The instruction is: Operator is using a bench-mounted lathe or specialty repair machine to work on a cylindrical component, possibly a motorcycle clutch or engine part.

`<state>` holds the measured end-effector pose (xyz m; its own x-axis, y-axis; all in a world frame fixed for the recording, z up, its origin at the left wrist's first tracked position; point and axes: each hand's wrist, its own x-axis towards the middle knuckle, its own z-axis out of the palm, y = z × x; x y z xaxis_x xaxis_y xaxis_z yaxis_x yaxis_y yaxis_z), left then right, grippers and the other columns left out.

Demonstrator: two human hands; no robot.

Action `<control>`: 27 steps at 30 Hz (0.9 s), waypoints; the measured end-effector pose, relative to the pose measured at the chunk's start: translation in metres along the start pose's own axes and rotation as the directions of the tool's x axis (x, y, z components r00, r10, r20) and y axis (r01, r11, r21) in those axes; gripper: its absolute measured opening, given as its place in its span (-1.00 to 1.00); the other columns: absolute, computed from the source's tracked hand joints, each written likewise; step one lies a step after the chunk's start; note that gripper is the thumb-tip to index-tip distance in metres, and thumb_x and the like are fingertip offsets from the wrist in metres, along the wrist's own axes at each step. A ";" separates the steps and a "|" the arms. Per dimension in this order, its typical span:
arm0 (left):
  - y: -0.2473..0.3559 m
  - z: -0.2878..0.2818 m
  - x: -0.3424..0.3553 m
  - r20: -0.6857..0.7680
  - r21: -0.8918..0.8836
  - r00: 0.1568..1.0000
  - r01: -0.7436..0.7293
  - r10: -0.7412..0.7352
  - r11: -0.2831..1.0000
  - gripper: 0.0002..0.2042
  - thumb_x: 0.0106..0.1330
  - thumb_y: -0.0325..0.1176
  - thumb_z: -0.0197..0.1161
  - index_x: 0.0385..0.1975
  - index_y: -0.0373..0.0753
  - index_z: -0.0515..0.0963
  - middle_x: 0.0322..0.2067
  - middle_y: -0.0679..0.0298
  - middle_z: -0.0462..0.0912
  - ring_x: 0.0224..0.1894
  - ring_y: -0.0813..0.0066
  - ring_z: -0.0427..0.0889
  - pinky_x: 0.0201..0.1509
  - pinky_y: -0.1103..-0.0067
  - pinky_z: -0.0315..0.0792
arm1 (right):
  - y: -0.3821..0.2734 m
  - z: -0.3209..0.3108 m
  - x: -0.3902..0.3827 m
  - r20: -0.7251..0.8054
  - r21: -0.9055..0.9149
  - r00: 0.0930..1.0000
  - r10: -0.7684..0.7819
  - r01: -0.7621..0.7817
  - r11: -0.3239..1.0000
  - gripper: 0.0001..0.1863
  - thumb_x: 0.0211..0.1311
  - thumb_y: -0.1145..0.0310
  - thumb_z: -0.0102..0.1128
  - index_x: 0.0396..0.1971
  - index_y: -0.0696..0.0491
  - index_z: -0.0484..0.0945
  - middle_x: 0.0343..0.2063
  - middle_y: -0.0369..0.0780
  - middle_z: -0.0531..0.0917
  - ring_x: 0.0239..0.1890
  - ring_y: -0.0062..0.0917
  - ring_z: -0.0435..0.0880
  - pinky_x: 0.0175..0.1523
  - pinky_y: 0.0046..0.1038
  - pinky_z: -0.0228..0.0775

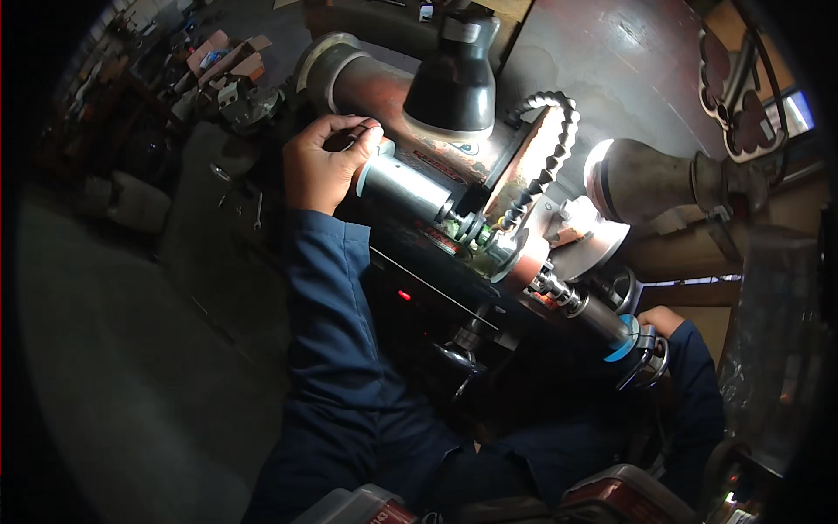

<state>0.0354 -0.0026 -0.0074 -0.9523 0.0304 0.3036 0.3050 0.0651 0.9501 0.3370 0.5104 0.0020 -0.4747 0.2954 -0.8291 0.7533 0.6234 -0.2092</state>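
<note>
Two hands [321, 170] [662, 320]; two blue sleeves [332, 306] [697, 375]; one black lamp [449, 87]; one segmented hose [563, 148].

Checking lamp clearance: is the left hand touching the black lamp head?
Apart. The head view shows reddish machine body between the left hand and the black lamp head.

Workshop. Black lamp [449, 92] above worn, reddish machine [371, 86]. Shiny metal cylinder [406, 188] on machine, just below lamp. Segmented hose [569, 131] curving right of lamp. Wrench [258, 210] lying left of lamp, lower down. Open cardboard box [253, 66] among clutter, well left of lamp.
</note>
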 end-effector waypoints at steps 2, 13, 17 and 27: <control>-0.004 0.001 0.001 -0.043 -0.062 0.999 -0.015 0.012 0.998 -0.86 0.08 -0.47 0.42 -0.38 -0.33 0.65 -0.44 0.27 0.71 -0.38 0.67 0.63 -0.28 0.69 0.51 | -0.001 0.000 0.007 0.021 -0.009 0.999 -0.046 0.047 0.999 -0.76 0.19 0.34 0.00 -0.55 0.08 0.62 -0.72 -0.31 0.54 -0.81 -0.66 0.43 -0.73 -0.59 0.23; 0.007 -0.009 0.005 0.067 0.322 0.990 -0.140 0.125 0.936 -0.80 0.14 -0.26 0.35 -0.35 -0.24 0.63 -0.44 0.21 0.70 -0.38 0.40 0.70 -0.31 0.53 0.53 | -0.018 0.016 0.019 0.071 0.155 0.990 0.124 -0.133 0.979 -0.74 0.19 0.30 0.01 -0.44 0.13 0.64 -0.58 -0.28 0.64 -0.53 -0.52 0.59 -0.43 -0.46 0.37; 0.016 -0.011 0.009 0.227 0.537 0.963 -0.249 0.147 0.806 -0.82 0.19 -0.24 0.25 -0.32 -0.20 0.58 -0.38 0.19 0.68 -0.30 0.19 0.66 -0.26 0.37 0.52 | -0.019 0.010 -0.007 -0.137 0.129 0.989 0.054 -0.037 0.991 -0.74 0.16 0.30 0.00 -0.45 0.14 0.62 -0.56 -0.25 0.64 -0.44 -0.43 0.64 -0.32 -0.38 0.42; 0.010 -0.023 -0.004 0.237 0.505 0.953 -0.287 0.189 0.814 -0.82 0.21 -0.23 0.23 -0.38 -0.22 0.54 -0.39 0.24 0.64 -0.24 0.21 0.59 -0.18 0.32 0.49 | -0.023 0.135 -0.107 -0.967 -0.209 0.124 -0.222 0.115 0.971 -0.68 0.30 0.27 -0.08 -0.07 0.10 0.52 -0.23 0.02 0.63 -0.18 -0.05 0.60 -0.10 -0.18 0.42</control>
<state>0.0423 -0.0247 0.0019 -0.8478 0.2772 0.4520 0.5260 0.5477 0.6507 0.4319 0.3665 0.0258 -0.6663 0.5981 0.4453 0.5823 0.7904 -0.1903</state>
